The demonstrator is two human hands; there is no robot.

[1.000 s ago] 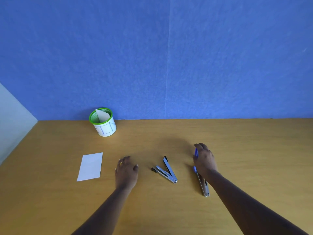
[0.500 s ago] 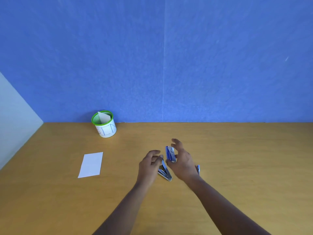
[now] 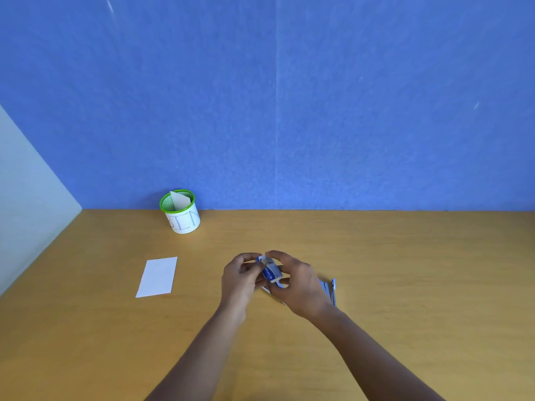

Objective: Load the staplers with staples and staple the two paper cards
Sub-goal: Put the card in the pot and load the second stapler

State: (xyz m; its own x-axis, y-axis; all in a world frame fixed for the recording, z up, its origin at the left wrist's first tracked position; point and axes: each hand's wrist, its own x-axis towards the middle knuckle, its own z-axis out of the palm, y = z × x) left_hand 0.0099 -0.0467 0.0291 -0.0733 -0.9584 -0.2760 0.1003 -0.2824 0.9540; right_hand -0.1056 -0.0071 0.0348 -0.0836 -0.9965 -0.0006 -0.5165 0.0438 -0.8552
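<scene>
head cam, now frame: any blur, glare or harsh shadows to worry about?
Head view: light even and soft, no glare on the table. Head view: staple box pinched between left hand and right hand is slightly smeared, print unreadable. Head view: blue stapler soft, half hidden behind the right hand; white card and green-rimmed cup crisp.

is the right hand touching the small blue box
Touching. The head view shows the right hand gripping the small blue box, its fingers curled round the box with no gap.
</scene>
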